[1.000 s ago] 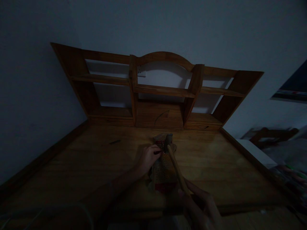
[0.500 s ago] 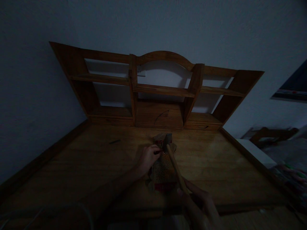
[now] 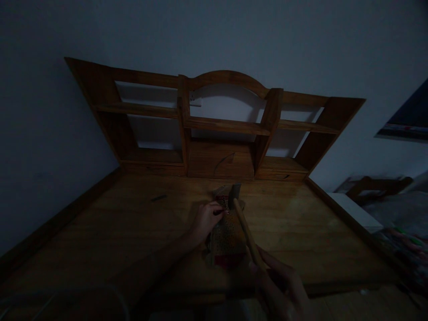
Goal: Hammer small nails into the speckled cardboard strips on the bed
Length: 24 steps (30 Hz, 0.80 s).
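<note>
Count first: one hammer (image 3: 246,231), one patterned cloth (image 3: 224,238), one small dark bit (image 3: 219,212) and two hands, all near the middle of a wooden tabletop (image 3: 301,232). There's also one little dark object (image 3: 158,197) lying alone further left on the wood, well apart from everything else. At the back stands one wooden shelf unit (image 3: 227,126) with an arched top in the middle, against a plain wall (image 3: 234,31).

The right hand (image 3: 284,290) has its fingers wrapped around the low end of the hammer's wooden handle. The handle slants up and away across the cloth, and the head sits over the cloth's far end. The left hand (image 3: 206,218) rests at the cloth's left edge, fingertips pinched together on that small dark bit, just beside the hammer head.

Now the annoying part: it's really dark. I can't tell what the pinched bit is, or whether the hammer head touches the cloth or hangs just above it. The cloth's pattern is only dots and a reddish edge to me. The right hand is cut off by the bottom edge, and both forearms fade into shadow. Off to the right there's some wooden frame (image 3: 377,185), maybe a chair, too murky to call.
</note>
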{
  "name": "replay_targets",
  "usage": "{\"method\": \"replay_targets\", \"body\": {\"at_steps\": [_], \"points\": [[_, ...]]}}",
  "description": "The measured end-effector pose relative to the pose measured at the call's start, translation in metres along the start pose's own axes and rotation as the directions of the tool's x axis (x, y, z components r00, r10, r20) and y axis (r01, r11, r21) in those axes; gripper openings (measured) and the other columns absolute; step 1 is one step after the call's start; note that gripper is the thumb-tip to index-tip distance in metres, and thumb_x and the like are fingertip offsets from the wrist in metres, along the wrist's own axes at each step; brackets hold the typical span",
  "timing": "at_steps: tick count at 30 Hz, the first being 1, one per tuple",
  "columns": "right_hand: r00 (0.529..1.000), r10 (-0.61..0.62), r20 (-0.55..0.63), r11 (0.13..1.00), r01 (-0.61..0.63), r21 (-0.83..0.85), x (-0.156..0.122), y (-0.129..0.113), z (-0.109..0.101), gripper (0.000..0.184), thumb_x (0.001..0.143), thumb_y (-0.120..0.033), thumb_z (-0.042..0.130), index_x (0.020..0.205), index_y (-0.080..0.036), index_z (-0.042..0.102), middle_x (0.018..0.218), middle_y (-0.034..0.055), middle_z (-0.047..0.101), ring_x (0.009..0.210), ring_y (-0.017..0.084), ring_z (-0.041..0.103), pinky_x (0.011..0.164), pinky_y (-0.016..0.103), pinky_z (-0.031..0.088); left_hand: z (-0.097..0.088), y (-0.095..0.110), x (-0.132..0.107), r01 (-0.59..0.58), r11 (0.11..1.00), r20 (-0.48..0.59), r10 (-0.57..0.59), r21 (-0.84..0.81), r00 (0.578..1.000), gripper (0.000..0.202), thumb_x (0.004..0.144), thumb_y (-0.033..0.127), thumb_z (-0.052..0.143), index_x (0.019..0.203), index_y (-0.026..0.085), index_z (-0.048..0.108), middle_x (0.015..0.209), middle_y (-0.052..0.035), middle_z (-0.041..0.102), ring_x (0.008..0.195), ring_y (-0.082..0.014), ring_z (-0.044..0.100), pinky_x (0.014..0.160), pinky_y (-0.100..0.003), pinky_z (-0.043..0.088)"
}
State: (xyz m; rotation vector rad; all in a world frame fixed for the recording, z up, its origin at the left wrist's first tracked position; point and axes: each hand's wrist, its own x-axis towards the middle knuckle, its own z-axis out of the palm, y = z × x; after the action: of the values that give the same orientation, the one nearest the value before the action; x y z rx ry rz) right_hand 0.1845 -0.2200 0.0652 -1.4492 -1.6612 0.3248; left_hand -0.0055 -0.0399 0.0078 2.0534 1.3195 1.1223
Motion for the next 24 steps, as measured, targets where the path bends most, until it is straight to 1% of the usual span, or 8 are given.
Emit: {"method": "replay_targets", "body": {"at_steps": [5, 9, 12, 15, 17, 20, 22, 24], "points": [[0.997, -0.08, -0.015, 0.997, 0.08, -0.016, -0.01, 0.012, 0.013, 0.029, 0.08, -0.042, 0.058, 0.1, -0.028, 0.073, 0.117, 0.0058, 0.063, 0.091, 0.025, 0.063, 0.076, 0.033, 0.054, -0.004, 0.003, -0.001, -0.035, 0.999, 0.014, 0.036, -0.01, 0.999, 0.014, 0.078, 0.015, 0.059, 0.079, 0.019, 0.073, 0.083, -0.0007, 0.069, 0.075, -0.0124, 0.062, 0.065, -0.02, 0.044], [0.99, -0.135, -0.04, 0.988, 0.132, -0.085, -0.012, 0.02, 0.014, 0.027, 0.081, -0.036, 0.058, 0.104, -0.03, 0.071, 0.121, 0.0059, 0.059, 0.091, 0.025, 0.062, 0.076, 0.034, 0.053, -0.003, 0.003, 0.0, -0.045, 0.999, 0.013, 0.045, -0.009, 0.999, 0.014, 0.08, 0.019, 0.059, 0.079, 0.019, 0.073, 0.081, -0.0007, 0.069, 0.073, -0.0123, 0.062, 0.064, -0.021, 0.044], [0.993, -0.118, -0.028, 0.989, 0.115, -0.089, -0.01, 0.018, 0.01, 0.028, 0.081, -0.036, 0.057, 0.105, -0.031, 0.07, 0.124, 0.0038, 0.057, 0.09, 0.024, 0.063, 0.071, 0.031, 0.055, 0.0, 0.0, 0.0, -0.04, 0.999, -0.003, 0.04, 0.012, 0.999, 0.014, 0.081, 0.025, 0.06, 0.079, 0.02, 0.073, 0.078, -0.0004, 0.068, 0.07, -0.012, 0.062, 0.062, -0.021, 0.043], [0.994, -0.098, -0.039, 0.993, 0.095, -0.07, -0.007, 0.011, 0.007, 0.026, 0.079, -0.034, 0.06, 0.103, -0.031, 0.071, 0.124, 0.0024, 0.059, 0.094, 0.025, 0.062, 0.077, 0.032, 0.054, 0.002, -0.001, 0.001, -0.01, 1.0, -0.015, 0.011, 0.009, 1.0, 0.017, 0.08, 0.031, 0.061, 0.077, 0.019, 0.073, 0.077, -0.0011, 0.068, 0.068, -0.0126, 0.062, 0.061, -0.021, 0.044], [0.997, -0.071, -0.028, 0.996, 0.07, -0.047, -0.007, 0.007, 0.007, 0.026, 0.08, -0.035, 0.059, 0.1, -0.029, 0.072, 0.122, 0.0043, 0.06, 0.092, 0.024, 0.063, 0.077, 0.032, 0.054, 0.001, -0.001, 0.001, 0.005, 1.0, -0.011, -0.005, 0.005, 1.0, 0.018, 0.08, 0.032, 0.061, 0.078, 0.019, 0.073, 0.077, -0.0016, 0.068, 0.068, -0.0131, 0.062, 0.061, -0.022, 0.044], [1.0, -0.004, -0.01, 0.999, 0.005, 0.033, -0.008, 0.004, 0.012, 0.029, 0.08, -0.043, 0.058, 0.096, -0.024, 0.074, 0.116, 0.0092, 0.062, 0.089, 0.025, 0.065, 0.073, 0.032, 0.056, -0.002, 0.002, 0.0, -0.004, 1.0, 0.005, 0.004, 0.006, 1.0, 0.012, 0.079, 0.026, 0.062, 0.078, 0.02, 0.073, 0.079, -0.0013, 0.068, 0.071, -0.0134, 0.062, 0.062, -0.022, 0.044], [0.999, 0.035, -0.016, 0.996, -0.033, 0.084, -0.008, 0.003, 0.014, 0.03, 0.08, -0.045, 0.057, 0.094, -0.023, 0.073, 0.113, 0.0101, 0.064, 0.09, 0.025, 0.065, 0.074, 0.034, 0.057, -0.003, 0.003, 0.0, -0.015, 1.0, 0.014, 0.015, -0.006, 1.0, 0.011, 0.078, 0.02, 0.062, 0.079, 0.02, 0.073, 0.081, -0.0009, 0.068, 0.074, -0.0137, 0.062, 0.065, -0.022, 0.045], [0.999, 0.033, -0.035, 0.994, -0.029, 0.105, -0.007, 0.002, 0.015, 0.029, 0.082, -0.044, 0.056, 0.093, -0.024, 0.073, 0.112, 0.0101, 0.064, 0.088, 0.024, 0.065, 0.073, 0.034, 0.057, -0.004, 0.004, 0.0, -0.012, 1.0, 0.02, 0.012, -0.011, 1.0, 0.011, 0.078, 0.02, 0.062, 0.078, 0.02, 0.073, 0.081, -0.0007, 0.068, 0.075, -0.0137, 0.062, 0.065, -0.022, 0.045]]}}
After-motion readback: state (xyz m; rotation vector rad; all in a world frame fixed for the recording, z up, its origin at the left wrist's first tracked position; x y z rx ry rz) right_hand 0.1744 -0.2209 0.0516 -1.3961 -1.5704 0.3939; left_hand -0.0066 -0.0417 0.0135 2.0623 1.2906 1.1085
